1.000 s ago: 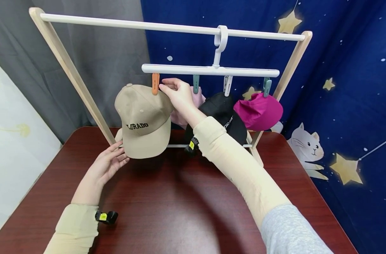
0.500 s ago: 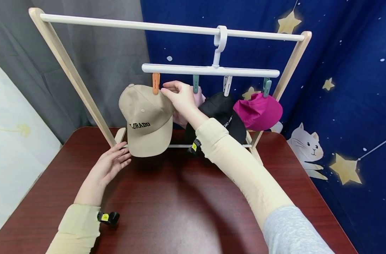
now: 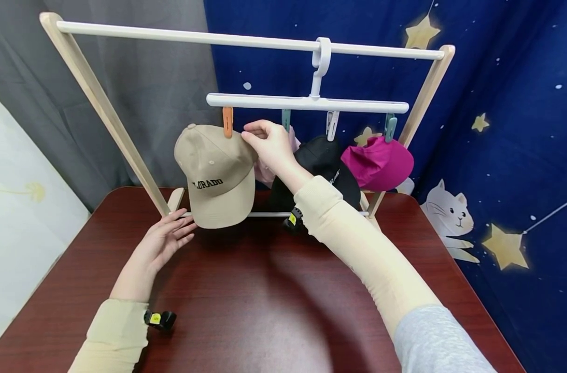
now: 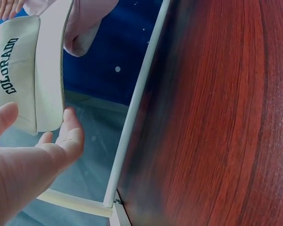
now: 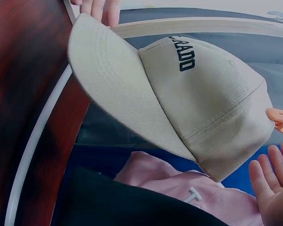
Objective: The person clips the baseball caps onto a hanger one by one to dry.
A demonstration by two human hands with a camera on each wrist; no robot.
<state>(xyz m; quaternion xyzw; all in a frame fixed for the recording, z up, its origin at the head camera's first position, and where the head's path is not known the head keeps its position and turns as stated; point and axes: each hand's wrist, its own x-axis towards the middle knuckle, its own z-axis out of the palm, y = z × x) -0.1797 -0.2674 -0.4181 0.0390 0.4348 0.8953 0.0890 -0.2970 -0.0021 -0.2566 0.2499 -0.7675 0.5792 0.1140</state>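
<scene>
A beige baseball cap [image 3: 218, 178] with dark lettering hangs by its crown from an orange clip [image 3: 228, 122] on the white clip hanger [image 3: 307, 103]. My left hand [image 3: 164, 241] is at the left end of the brim, fingers extended and relaxed; in the left wrist view its fingertips lie right at the brim edge. My right hand [image 3: 274, 147] is raised just right of the orange clip, its fingers loosely bent around nothing. The right wrist view has the cap [image 5: 203, 89] tilted, with the clip [image 5: 279, 117] at its top and right-hand fingers [image 5: 262, 181] beside it.
A pink cap [image 5: 155, 174], a black cap [image 3: 321, 155] and a magenta cap [image 3: 379, 163] hang further right, the black one partly behind my right arm. The hanger hooks over a white rail [image 3: 185, 36] on a wooden-legged rack. Below is a red-brown table [image 3: 237, 295].
My right hand has drawn slightly right, away from the orange clip. The beige cap's lower part and my left hand have shifted a little right.
</scene>
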